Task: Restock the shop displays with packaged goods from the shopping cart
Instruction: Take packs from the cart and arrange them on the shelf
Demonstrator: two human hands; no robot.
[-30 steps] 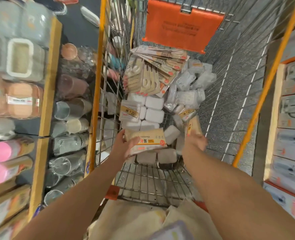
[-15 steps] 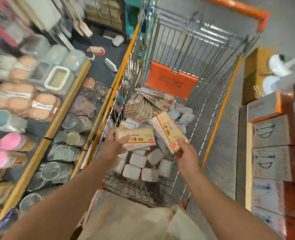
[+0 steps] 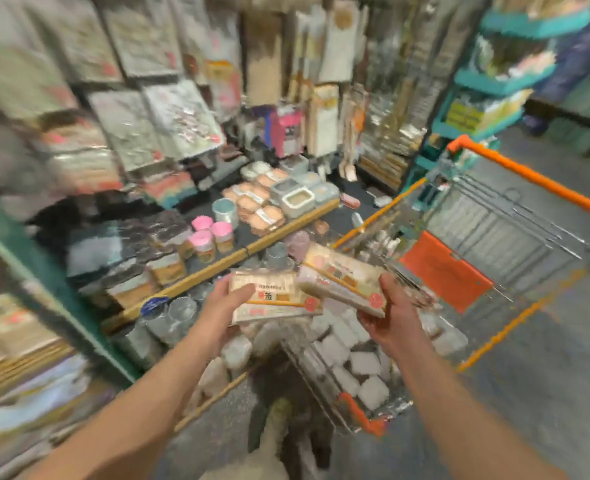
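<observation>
My left hand (image 3: pixel 225 308) grips a flat beige packet (image 3: pixel 274 296) with red and orange print, held level above the near left corner of the cart. In my right hand (image 3: pixel 392 322) is a second beige packet (image 3: pixel 343 277), tilted, its left end overlapping the first packet's right end. The wire shopping cart (image 3: pixel 515 216) with orange trim stands to the right. Several white wrapped blocks (image 3: pixel 362 363) lie in its basket below my hands. The picture is motion-blurred.
A low display shelf (image 3: pixel 252 249) on the left carries pink-lidded jars (image 3: pixel 205 237), lidded tubs (image 3: pixel 295 199) and clear glasses (image 3: pixel 174 313). Packaged goods hang on the wall display (image 3: pixel 169 119) behind it. A teal rack (image 3: pixel 501 77) stands at far right. Grey floor lies right of the cart.
My view has swung up and left from the cart to the shelves. Both hands have lifted their packets out of the cart and brought them closer together.
</observation>
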